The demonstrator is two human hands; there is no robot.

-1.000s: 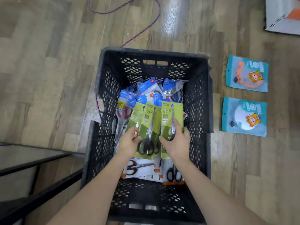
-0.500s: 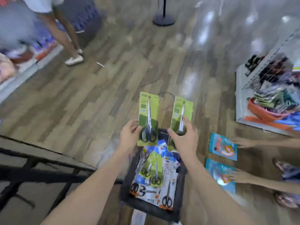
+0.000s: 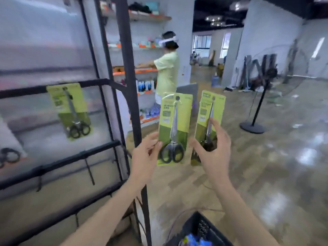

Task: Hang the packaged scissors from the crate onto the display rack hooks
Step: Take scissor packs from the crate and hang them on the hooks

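Two green packs of scissors are held up side by side in front of the person, upright and a little apart; the left hand (image 3: 144,155) pinches the lower left edge of the left pack (image 3: 174,128), thumb on the front by the black handles and fingers curled behind; the right hand (image 3: 213,153) grips the lower part of the right pack (image 3: 209,118), forefinger laid up along the front and thumb on the near edge, so both hands are closed on their packs; the right pack is turned slightly away and its bottom corner is hidden behind the hand. Just left of the hands stands the black display rack (image 3: 127,68), its upright post passing behind the left wrist; a third green pack (image 3: 70,110) already hangs from the rack's upper crossbar, well left of the two held ones; bare black hooks (image 3: 89,173) jut from a lower bar. At the bottom edge a corner of the black crate (image 3: 198,226) shows, with blue packets inside. Farther back another person (image 3: 167,68) in a pale yellow top faces shelves (image 3: 142,16) of goods; a black floor stand (image 3: 253,125) stands on the glossy floor to the right.
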